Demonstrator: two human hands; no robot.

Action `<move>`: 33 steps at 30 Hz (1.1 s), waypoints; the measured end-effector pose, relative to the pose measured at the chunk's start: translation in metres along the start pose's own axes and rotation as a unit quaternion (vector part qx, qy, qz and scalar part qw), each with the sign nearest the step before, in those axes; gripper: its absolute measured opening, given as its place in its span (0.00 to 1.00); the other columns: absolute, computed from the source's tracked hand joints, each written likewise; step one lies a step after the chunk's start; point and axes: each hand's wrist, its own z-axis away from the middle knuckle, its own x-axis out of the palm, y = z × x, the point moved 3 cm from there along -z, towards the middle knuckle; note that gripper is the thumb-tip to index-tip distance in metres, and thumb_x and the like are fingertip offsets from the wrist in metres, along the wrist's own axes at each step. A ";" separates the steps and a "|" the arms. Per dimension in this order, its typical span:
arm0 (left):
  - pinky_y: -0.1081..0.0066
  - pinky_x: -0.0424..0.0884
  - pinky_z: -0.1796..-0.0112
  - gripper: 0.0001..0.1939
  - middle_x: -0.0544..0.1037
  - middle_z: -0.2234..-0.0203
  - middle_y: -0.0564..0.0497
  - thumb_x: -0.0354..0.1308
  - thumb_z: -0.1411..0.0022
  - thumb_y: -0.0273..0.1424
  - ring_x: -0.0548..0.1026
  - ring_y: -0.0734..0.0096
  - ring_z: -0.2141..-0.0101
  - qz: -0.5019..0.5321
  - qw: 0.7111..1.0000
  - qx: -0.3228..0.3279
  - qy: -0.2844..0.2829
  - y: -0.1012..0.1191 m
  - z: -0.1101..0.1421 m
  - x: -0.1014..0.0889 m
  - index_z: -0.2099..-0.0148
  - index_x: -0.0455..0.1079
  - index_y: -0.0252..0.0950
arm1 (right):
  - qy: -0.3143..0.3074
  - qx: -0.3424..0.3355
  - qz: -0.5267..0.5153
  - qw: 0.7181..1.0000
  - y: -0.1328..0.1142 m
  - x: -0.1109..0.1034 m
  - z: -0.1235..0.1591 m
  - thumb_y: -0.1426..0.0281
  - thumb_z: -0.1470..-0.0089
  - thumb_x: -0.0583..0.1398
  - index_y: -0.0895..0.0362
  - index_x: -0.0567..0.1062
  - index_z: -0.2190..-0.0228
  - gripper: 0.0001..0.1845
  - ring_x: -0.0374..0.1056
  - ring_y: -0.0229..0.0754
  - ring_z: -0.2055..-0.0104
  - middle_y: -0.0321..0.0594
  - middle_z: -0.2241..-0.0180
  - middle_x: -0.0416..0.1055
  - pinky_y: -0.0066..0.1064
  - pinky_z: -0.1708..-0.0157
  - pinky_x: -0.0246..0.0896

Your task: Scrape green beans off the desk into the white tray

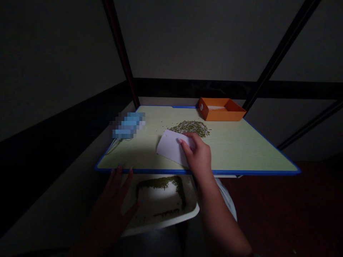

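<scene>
My right hand [198,156] is closed on a white card [171,147] lying on the pale green table [241,150], just in front of a pile of small green beans [191,127]. My left hand [118,194] grips the rim of a white tray [171,210] held below the table's front edge, fingers spread along its left side. The tray holds a band of green beans [163,183] along its far and right sides.
An orange box [221,109] stands at the table's far right corner. A blurred blue object [129,125] lies at the far left. The table has a blue edge. Dark frame bars rise behind it. The room is dim.
</scene>
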 end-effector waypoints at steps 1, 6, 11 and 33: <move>0.46 0.66 0.41 0.43 0.38 0.27 0.47 0.52 0.41 0.49 0.45 0.44 0.31 0.001 1.000 -0.001 -0.001 0.000 0.000 0.000 0.30 0.35 0.52 | -0.005 -0.003 0.003 1.000 0.000 0.000 0.000 0.61 0.43 0.60 0.52 0.77 0.59 0.12 0.75 0.45 0.67 0.42 0.62 0.81 0.32 0.66 0.65; 0.46 0.65 0.41 0.44 0.36 0.27 0.48 0.53 0.41 0.49 0.45 0.44 0.30 -0.001 1.000 -0.005 -0.011 -0.002 0.001 0.001 0.30 0.34 0.52 | -0.004 -0.008 -0.008 1.000 -0.002 -0.002 0.001 0.61 0.43 0.60 0.51 0.77 0.60 0.11 0.75 0.46 0.66 0.41 0.62 0.81 0.33 0.65 0.65; 0.47 0.66 0.41 0.44 0.37 0.27 0.50 0.53 0.41 0.47 0.45 0.44 0.31 0.005 1.000 -0.006 -0.004 -0.002 0.000 0.003 0.30 0.34 0.53 | 0.031 0.002 -0.026 0.999 -0.001 -0.006 -0.001 0.63 0.44 0.60 0.51 0.77 0.61 0.10 0.75 0.47 0.61 0.40 0.61 0.81 0.34 0.61 0.67; 0.46 0.66 0.41 0.43 0.33 0.27 0.50 0.52 0.41 0.48 0.45 0.44 0.31 0.002 1.000 -0.014 -0.017 -0.001 0.001 0.000 0.30 0.33 0.54 | -0.022 -0.038 -0.017 0.999 0.000 0.003 -0.001 0.62 0.43 0.60 0.50 0.78 0.58 0.12 0.76 0.47 0.60 0.40 0.61 0.81 0.33 0.61 0.68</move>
